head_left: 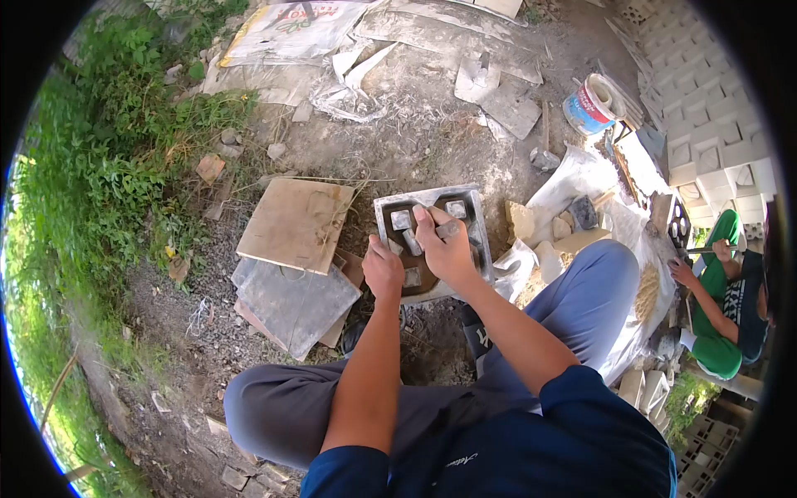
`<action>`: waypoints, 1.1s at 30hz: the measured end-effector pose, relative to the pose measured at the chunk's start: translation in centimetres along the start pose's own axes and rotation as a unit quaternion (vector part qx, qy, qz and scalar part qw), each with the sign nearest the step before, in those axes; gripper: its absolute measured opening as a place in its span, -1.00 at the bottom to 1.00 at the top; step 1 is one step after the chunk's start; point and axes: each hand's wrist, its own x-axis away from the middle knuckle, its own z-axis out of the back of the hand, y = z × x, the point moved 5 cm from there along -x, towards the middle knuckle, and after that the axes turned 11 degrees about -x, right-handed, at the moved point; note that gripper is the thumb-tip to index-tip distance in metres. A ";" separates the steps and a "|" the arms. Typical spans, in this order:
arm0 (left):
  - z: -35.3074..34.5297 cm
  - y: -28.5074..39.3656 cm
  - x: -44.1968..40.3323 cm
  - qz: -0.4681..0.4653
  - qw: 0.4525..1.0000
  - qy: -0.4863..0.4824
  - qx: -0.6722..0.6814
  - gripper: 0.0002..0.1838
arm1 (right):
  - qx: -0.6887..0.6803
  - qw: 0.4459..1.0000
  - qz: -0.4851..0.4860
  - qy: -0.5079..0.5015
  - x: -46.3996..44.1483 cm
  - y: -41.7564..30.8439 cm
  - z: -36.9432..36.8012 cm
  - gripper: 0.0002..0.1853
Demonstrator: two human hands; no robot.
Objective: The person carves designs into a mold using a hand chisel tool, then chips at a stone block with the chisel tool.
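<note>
Evidently, close work inside the recessed square block (428, 197) is under way on the ground beyond my bent knees. I have the left hand (384, 270) closed at its left rim and the right hand (446, 253) wrapped around a stubby tool (449, 230); precise movement calls for steady bracing. Boards (296, 222) lie alongside; farther off stands a bucket (588, 108).
</note>
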 end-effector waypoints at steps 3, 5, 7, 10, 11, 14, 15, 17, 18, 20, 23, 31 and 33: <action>-0.7 -0.6 -0.7 -0.040 0.999 0.009 0.011 -0.40 | -0.061 0.996 0.005 0.070 1.2 -0.6 0.6 -0.54; -1.5 -1.9 -1.1 -0.053 0.997 -0.009 0.051 -0.43 | -0.035 0.998 0.008 0.047 2.0 -1.4 0.4 -0.53; -2.5 -2.3 -1.8 -0.082 0.986 -0.034 0.144 -0.47 | -0.036 0.999 -0.033 0.012 1.9 0.2 0.9 -0.53; -3.1 -2.3 -2.4 -0.091 0.970 -0.067 0.216 -0.50 | -0.122 0.986 0.074 -0.084 2.0 -2.6 0.3 -0.49; -3.2 -2.9 -2.1 -0.087 0.964 -0.073 0.238 -0.51 | -0.125 0.986 0.063 -0.087 2.2 -2.2 0.4 -0.49; -3.4 -3.5 -2.1 -0.073 0.961 -0.102 0.247 -0.53 | -0.164 0.973 0.069 -0.146 1.9 0.1 0.6 -0.32; -3.6 -3.5 -2.2 -0.055 0.959 -0.113 0.254 -0.54 | -0.162 0.973 0.068 -0.150 1.4 -0.2 0.4 -0.32; -3.6 -3.4 -2.3 -0.072 0.959 -0.096 0.256 -0.55 | -0.175 0.977 0.110 -0.054 0.4 -0.7 0.5 -0.34; -3.6 -3.4 -2.3 -0.061 0.957 -0.110 0.260 -0.56 | -0.198 0.971 0.121 -0.051 1.0 -1.3 0.5 -0.37; -3.3 -3.2 -2.1 -0.073 0.952 -0.109 0.276 -0.58 | -0.171 0.973 0.144 -0.060 1.6 -2.0 -0.2 -0.38; -2.9 -2.7 -1.7 -0.042 0.942 -0.135 0.305 -0.58 | -0.114 0.980 0.145 -0.079 1.5 -1.5 -0.7 -0.44; -2.7 -4.0 0.8 0.072 0.774 -0.348 0.524 -0.29 | -0.143 0.975 0.144 -0.089 1.5 -1.6 -1.9 -0.55; -1.8 -4.1 1.0 0.080 0.788 -0.350 0.499 -0.23 | -0.126 0.985 0.120 -0.015 1.6 -1.7 -2.1 -0.61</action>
